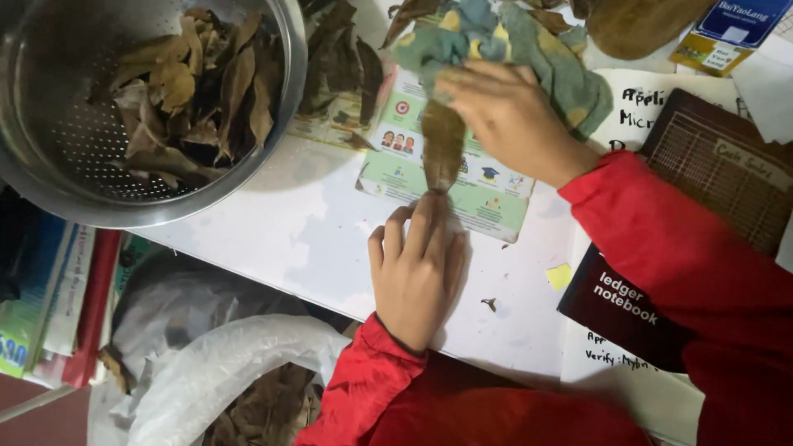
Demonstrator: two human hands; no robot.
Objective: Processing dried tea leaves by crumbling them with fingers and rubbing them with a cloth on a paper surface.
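Observation:
A long brown dried leaf [443,153] lies on a printed leaflet [487,211] on the white table. My left hand [415,268] pinches its near tip and holds it against the tabletop. At the leaf's far end my right hand [508,116] presses a crumpled teal and yellow cloth [541,58] onto it. Both arms wear red sleeves.
A perforated metal colander [58,177] with several dried leaves stands at the upper left. More loose leaves [339,58] lie beside it. A white plastic bag [215,372] of leaves sits below the table edge. A black notebook [615,301] and a brown mat [727,173] lie at the right.

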